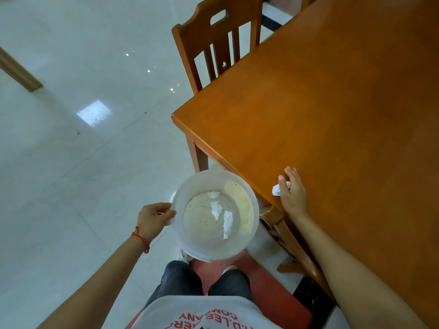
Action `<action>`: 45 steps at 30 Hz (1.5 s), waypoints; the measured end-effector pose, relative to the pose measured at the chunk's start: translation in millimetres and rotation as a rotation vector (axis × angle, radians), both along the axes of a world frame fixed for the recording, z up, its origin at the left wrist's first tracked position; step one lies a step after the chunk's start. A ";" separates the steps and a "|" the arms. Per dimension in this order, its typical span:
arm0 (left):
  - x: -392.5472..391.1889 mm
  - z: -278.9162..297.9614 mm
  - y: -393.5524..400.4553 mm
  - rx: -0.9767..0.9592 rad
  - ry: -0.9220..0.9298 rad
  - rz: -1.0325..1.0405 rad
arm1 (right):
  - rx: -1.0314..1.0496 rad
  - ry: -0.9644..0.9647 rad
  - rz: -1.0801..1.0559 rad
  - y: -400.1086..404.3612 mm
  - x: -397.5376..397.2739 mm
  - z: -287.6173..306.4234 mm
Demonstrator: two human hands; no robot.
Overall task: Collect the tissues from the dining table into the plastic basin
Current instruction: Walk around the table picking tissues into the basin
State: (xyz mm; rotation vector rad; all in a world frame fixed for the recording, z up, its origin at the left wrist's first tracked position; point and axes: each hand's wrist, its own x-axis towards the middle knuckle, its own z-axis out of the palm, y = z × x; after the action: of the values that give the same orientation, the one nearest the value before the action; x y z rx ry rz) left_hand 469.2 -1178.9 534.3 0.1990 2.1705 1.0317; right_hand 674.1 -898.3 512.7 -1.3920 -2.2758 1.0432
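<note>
My right hand (293, 194) pinches the feather-light, crushable tissue (276, 189) at the bench (332, 103) edge; my left hand (153, 219) grips the basin (251, 236) rim.

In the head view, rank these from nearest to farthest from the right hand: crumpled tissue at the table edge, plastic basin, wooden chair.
1. Crumpled tissue: under the right hand's fingers, at the table edge.
2. Plastic basin: to its left, below the table edge.
3. Wooden chair: far side, tucked in.

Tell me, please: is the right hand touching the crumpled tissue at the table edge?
Touching. In the head view, the right hand lies over the crumpled tissue.
</note>
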 end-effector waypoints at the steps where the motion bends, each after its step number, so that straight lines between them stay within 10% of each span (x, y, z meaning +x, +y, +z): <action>1: 0.0 -0.1 -0.3 0.002 -0.001 0.004 | -0.005 -0.001 0.029 -2.1 -4.8 -0.3; 18: 3.2 -12.8 -2.5 -0.022 0.008 -0.001 | -0.725 0.177 0.421 -23.7 -68.3 42.5; 45: -35.2 -17.2 -54.5 0.163 -0.065 0.279 | -0.340 -0.145 0.536 -44.2 -116.0 63.0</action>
State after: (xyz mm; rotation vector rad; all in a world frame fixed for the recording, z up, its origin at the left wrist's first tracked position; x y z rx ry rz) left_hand 434.0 -1233.4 517.1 -0.0643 2.0954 1.3535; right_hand 558.2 -942.5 575.7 -1.0004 -2.7619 1.5973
